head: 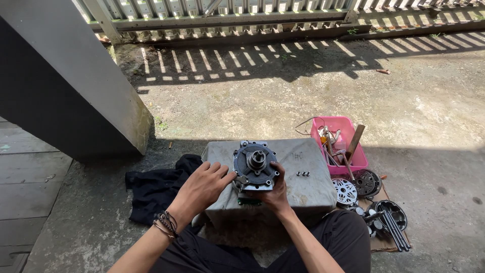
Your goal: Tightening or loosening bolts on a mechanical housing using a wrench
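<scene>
Grey cast metal catches the shade as a seated person steadies a round compressor-like housing (255,167) on a cloth-draped block (303,189), its hub pointing up toward the camera. The right hand (275,194) wraps the housing's lower right side in a closed hold, while the left hand (202,187) lies half open against the left rim, fingertips touching the flange and gripping nothing fully. Three small bolts (302,174) lie loose on the cloth just beside the housing; a nudge from a wrist would likely roll them off the block's edge and into the gritty concrete. The housing sits near the block's front edge, so a slipped hold could tip it onto the person's lap. Room is tight to the right, where a pink tray (348,139) of tools and a spread of round metal plates (364,184) crowd the ground; a black cloth (151,189) lies to the left, with open concrete beyond.
</scene>
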